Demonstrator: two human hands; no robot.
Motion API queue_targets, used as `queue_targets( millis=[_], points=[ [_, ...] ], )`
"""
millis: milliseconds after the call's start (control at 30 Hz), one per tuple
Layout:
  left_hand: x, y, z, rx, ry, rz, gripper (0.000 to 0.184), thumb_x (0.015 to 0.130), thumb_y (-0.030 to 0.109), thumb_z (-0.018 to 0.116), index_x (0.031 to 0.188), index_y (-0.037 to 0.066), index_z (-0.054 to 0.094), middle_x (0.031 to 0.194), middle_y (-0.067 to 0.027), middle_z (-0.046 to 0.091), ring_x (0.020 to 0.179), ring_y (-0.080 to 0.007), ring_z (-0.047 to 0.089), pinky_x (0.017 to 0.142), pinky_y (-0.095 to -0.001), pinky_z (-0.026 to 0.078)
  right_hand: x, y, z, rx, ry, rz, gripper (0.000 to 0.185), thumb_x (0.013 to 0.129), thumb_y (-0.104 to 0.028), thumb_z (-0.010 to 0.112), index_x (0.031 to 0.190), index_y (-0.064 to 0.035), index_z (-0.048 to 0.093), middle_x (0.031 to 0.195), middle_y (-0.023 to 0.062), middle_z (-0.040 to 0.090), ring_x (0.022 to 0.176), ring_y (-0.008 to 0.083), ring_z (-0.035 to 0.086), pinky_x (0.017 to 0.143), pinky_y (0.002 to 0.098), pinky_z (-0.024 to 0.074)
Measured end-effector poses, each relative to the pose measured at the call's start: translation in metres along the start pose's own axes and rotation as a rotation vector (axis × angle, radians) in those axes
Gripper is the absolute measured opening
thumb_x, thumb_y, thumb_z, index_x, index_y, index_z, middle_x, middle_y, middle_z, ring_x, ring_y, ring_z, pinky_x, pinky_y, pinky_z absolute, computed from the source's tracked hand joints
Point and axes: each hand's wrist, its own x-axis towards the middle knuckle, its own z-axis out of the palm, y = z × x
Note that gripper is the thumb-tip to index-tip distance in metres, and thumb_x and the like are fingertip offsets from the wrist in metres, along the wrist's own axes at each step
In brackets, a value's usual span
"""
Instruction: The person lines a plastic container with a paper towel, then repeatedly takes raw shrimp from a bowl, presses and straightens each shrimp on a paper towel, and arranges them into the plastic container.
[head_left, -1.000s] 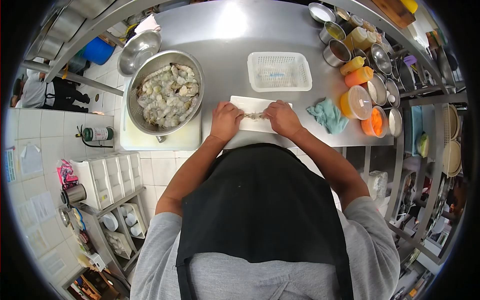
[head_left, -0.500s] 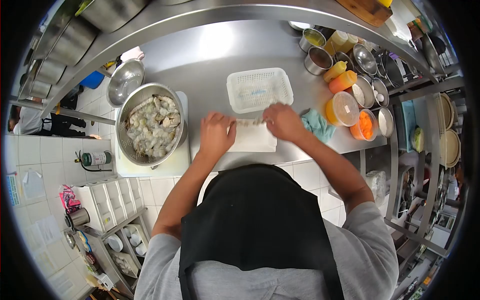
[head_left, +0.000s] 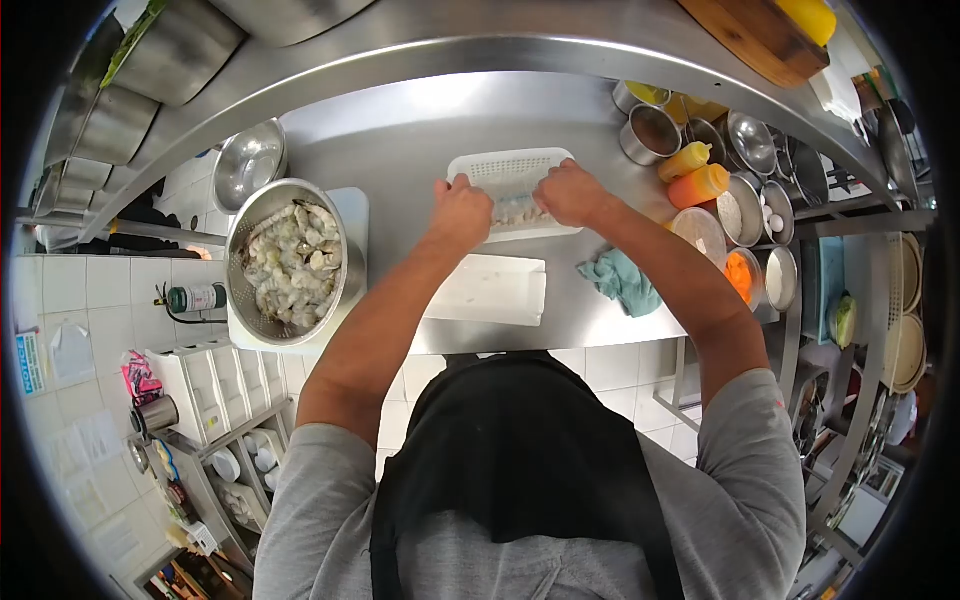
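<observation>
A narrow greyish-brown row of shrimp (head_left: pixel 518 212) spans the gap between my hands, low in a white perforated plastic basket (head_left: pixel 510 163). My left hand (head_left: pixel 463 212) is closed at its left end, over the basket's left side. Closed at the right end is my right hand (head_left: pixel 573 194), above the basket's right side. Fingers hide both ends, and I cannot make out a stick through the row. Nearer my body, a white shallow rectangular tray (head_left: pixel 487 290) lies on the steel table. Left of my hands stands a steel colander (head_left: pixel 238 290) heaped with raw shrimp (head_left: pixel 293 262).
A teal cloth (head_left: pixel 622 280) lies by my right forearm. Squeeze bottles (head_left: pixel 697 186), steel pots (head_left: pixel 650 134) and tubs crowd the right side. A steel bowl (head_left: pixel 248 165) sits behind the colander, which rests on a white board (head_left: pixel 352 210). A steel shelf (head_left: pixel 460 60) crosses overhead.
Both hands have moved forward from over the white tray to the basket, carrying the row of shrimp. The tray's surface is now uncovered.
</observation>
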Motion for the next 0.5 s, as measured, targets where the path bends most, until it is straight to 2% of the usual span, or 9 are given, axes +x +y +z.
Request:
queue_targets(
  millis=[67, 133, 167, 267, 333, 367, 467, 500],
  points=[
    [0.002, 0.003, 0.002, 0.092, -0.109, -0.024, 0.016, 0.084, 0.009, 0.075, 0.087, 0.019, 0.087, 0.099, -0.0007, 0.08, 0.116, -0.0262, 0.061, 0.098, -0.0492, 0.039, 0.002, 0.002, 0.004, -0.025, -0.025, -0.034, 0.014, 0.089, -0.014, 0.071, 0.091, -0.017, 0.084, 0.092, 0.0083, 0.078, 0.102, 0.0308, 0.072, 0.101, 0.0467, 0.0458],
    [0.004, 0.001, 0.004, 0.17, -0.095, -0.017, 0.018, 0.083, 0.008, 0.076, 0.091, 0.019, 0.088, 0.103, -0.0006, 0.08, 0.118, -0.0266, 0.061, 0.098, -0.0493, 0.04, 0.001, 0.002, 0.007, -0.021, -0.046, -0.062, 0.015, 0.089, -0.014, 0.07, 0.091, -0.0184, 0.085, 0.093, 0.0086, 0.078, 0.101, 0.0304, 0.072, 0.102, 0.0461, 0.0453],
    [0.004, 0.0, 0.006, 0.208, -0.09, -0.015, 0.02, 0.082, 0.008, 0.076, 0.093, 0.019, 0.088, 0.105, -0.0005, 0.08, 0.118, -0.0268, 0.062, 0.098, -0.0494, 0.04, -0.001, 0.005, 0.004, 0.023, 0.029, -0.041, 0.017, 0.089, -0.013, 0.069, 0.093, -0.0177, 0.085, 0.094, 0.0089, 0.078, 0.102, 0.031, 0.073, 0.101, 0.0465, 0.0465],
    [-0.007, -0.015, -0.027, -0.026, -0.013, 0.022, 0.021, 0.084, 0.01, 0.076, 0.103, 0.012, 0.085, 0.105, -0.0061, 0.079, 0.122, -0.0315, 0.061, 0.098, -0.0527, 0.041, -0.012, 0.012, -0.026, 0.178, 0.21, 0.044, 0.021, 0.088, -0.01, 0.067, 0.099, -0.0151, 0.085, 0.099, 0.0101, 0.079, 0.105, 0.0333, 0.073, 0.099, 0.0482, 0.0508],
    [-0.012, -0.016, -0.045, -0.142, -0.016, 0.055, 0.03, 0.082, 0.013, 0.078, 0.112, 0.011, 0.083, 0.112, -0.0076, 0.077, 0.125, -0.0325, 0.061, 0.101, -0.0535, 0.043, -0.015, 0.007, -0.042, 0.31, 0.274, 0.133, 0.025, 0.088, -0.008, 0.065, 0.104, -0.0126, 0.084, 0.104, 0.0112, 0.08, 0.108, 0.0354, 0.073, 0.097, 0.0498, 0.0544],
    [-0.013, -0.015, -0.048, -0.2, -0.016, 0.073, 0.036, 0.082, 0.015, 0.08, 0.117, 0.011, 0.082, 0.115, -0.0083, 0.076, 0.127, -0.0329, 0.061, 0.103, -0.0538, 0.044, -0.013, 0.002, -0.037, 0.36, 0.21, 0.148, 0.027, 0.089, -0.006, 0.064, 0.106, -0.0122, 0.084, 0.104, 0.0118, 0.079, 0.109, 0.0361, 0.072, 0.097, 0.0507, 0.055],
    [-0.003, 0.006, -0.042, -0.255, -0.265, 0.127, 0.065, 0.079, 0.022, 0.084, 0.142, 0.014, 0.071, 0.14, -0.0114, 0.069, 0.136, -0.0339, 0.058, 0.111, -0.0525, 0.047, -0.006, -0.012, -0.01, 0.414, 0.077, 0.172, 0.03, 0.091, -0.004, 0.062, 0.111, -0.0118, 0.083, 0.105, 0.0134, 0.078, 0.113, 0.0373, 0.072, 0.097, 0.0522, 0.0568],
    [0.001, 0.01, -0.035, -0.271, -0.287, 0.121, 0.066, 0.078, 0.024, 0.085, 0.142, 0.015, 0.072, 0.14, -0.0111, 0.069, 0.136, -0.0346, 0.058, 0.112, -0.0526, 0.047, -0.007, -0.018, -0.001, 0.378, 0.066, 0.174, 0.03, 0.091, -0.005, 0.062, 0.112, -0.0124, 0.083, 0.105, 0.0138, 0.078, 0.113, 0.037, 0.072, 0.097, 0.0516, 0.0573]
  ],
)
